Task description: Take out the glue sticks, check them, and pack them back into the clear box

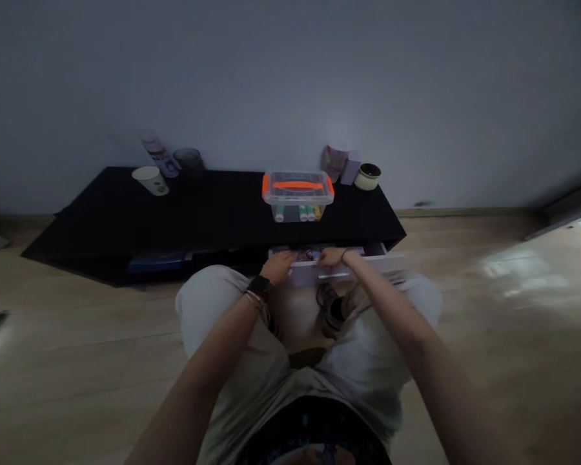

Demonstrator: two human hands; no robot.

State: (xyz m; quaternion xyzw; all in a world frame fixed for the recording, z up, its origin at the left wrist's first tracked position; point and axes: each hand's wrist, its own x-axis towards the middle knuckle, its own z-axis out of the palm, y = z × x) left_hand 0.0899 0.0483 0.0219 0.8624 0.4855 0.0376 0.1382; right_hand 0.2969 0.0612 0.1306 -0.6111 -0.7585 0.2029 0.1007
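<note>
A white drawer (303, 278) stands partly pulled out from the right end of a low black cabinet (213, 210). My left hand (277, 266) is at the left end of its front, with fingers bent over the top edge. Farther right, my right hand (331, 257) curls its fingers over the same front panel. Small items lie inside the drawer, among them a red, white and blue one (312, 254); blur and my hands hide most of the contents.
On the cabinet top stand a clear box with orange latches (298, 187), a paper cup (151, 181), a spray can (159, 155), a dark jar (188, 159), a patterned cup (336, 161) and a cream pot (367, 177). A blue flat item (155, 263) lies in the open shelf. My knees flank the drawer.
</note>
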